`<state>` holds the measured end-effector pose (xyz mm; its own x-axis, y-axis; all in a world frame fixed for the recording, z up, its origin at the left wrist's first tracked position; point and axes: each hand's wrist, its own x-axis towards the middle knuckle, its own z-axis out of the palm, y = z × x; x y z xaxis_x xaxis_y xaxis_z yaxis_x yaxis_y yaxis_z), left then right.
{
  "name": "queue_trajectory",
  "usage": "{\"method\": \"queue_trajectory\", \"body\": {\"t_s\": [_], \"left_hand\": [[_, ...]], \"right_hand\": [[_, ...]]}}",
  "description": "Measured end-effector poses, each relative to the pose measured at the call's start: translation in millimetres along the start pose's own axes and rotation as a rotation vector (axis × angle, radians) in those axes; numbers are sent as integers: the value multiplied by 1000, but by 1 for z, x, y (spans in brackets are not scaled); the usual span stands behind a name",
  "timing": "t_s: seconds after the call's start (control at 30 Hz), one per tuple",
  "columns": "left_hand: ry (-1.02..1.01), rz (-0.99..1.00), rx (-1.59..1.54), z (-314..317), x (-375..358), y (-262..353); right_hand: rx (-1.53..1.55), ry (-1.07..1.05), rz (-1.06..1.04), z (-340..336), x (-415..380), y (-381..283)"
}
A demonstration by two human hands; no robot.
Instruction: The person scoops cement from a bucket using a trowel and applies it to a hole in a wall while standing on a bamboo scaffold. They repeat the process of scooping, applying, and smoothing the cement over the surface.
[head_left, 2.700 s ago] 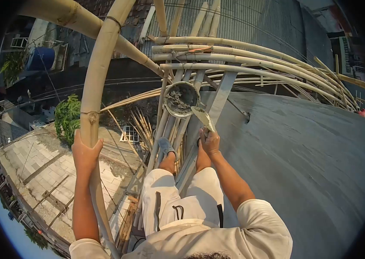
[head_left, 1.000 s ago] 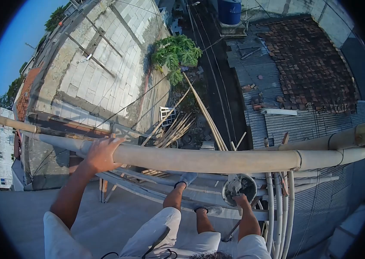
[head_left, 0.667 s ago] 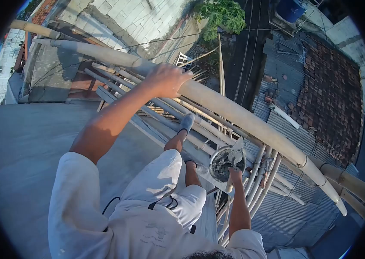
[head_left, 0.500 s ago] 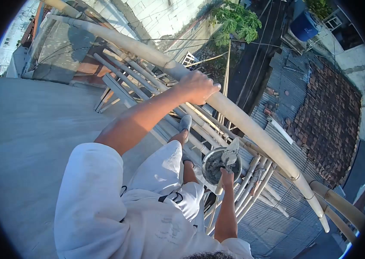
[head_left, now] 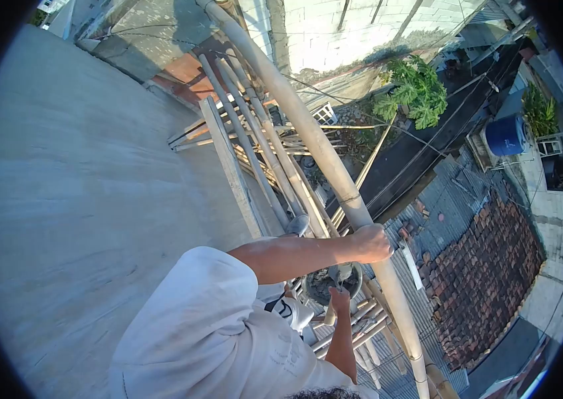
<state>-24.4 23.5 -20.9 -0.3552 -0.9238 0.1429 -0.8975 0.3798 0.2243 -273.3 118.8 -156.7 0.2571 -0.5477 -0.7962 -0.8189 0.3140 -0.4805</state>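
Note:
My left hand [head_left: 369, 244] is closed round a thick bamboo pole [head_left: 321, 149] that slants from the upper left to the lower right. Below it, my right hand [head_left: 339, 299] grips a trowel [head_left: 343, 274] by its handle. The trowel's blade, smeared with grey mortar, lies over a round metal bowl [head_left: 359, 284] holding wet grey mortar [head_left: 320, 284]. My left forearm crosses just above the bowl and hides part of its upper edge.
Bamboo scaffold poles [head_left: 265, 143] and a wooden plank [head_left: 231, 166] run beside a smooth grey wall [head_left: 82, 179]. One grey shoe [head_left: 298, 225] shows on the poles. Far below are a tiled roof [head_left: 488, 272], a dark lane [head_left: 398, 163] and a blue tank [head_left: 506, 135].
The view has turned, so the pole looks steeper and my left hand appears lower and further right, still round the pole. The trowel remains at the bowl, now partly behind my left forearm.

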Motion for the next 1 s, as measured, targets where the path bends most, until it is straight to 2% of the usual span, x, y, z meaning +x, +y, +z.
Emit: {"method": "queue_trajectory", "body": {"t_s": [0.13,0.23,0.3,0.33,0.37,0.43,0.5,0.6,0.67,0.73,0.77,0.83,1.0], "left_hand": [[26,-1,-16,8,1,2],[38,-27,-30,9,2,5],[58,-42,-10,9,1,5],[57,-37,-23,6,-1,4],[55,-31,-34,2,-2,3],[60,-36,-7,5,-2,2],[-75,47,-14,4,1,-5],[-102,26,-66,3,-11,-34],[-210,-50,-165,-31,-25,-85],[-163,-248,-16,-78,-52,-140],[-110,-353,57,-95,-66,-167],[-312,-456,24,-113,-86,-208],[-297,-447,-32,-109,-86,-210]], "right_hand": [[-17,-30,-63,-13,21,-24],[-223,-136,-59,-17,34,-47],[-335,-48,-186,-9,44,-57],[-306,-192,-323,-12,50,-61],[-315,-197,-331,-9,55,-65],[-337,29,-682,2,68,-66],[-354,-1,-634,5,82,-73],[-398,-79,-466,2,101,-90],[-418,-109,-415,1,101,-121],[-465,-194,-209,0,65,-193],[-469,-195,-214,3,74,-196],[-472,-202,-281,12,89,-197],[-458,-219,-303,36,97,-238]]}}
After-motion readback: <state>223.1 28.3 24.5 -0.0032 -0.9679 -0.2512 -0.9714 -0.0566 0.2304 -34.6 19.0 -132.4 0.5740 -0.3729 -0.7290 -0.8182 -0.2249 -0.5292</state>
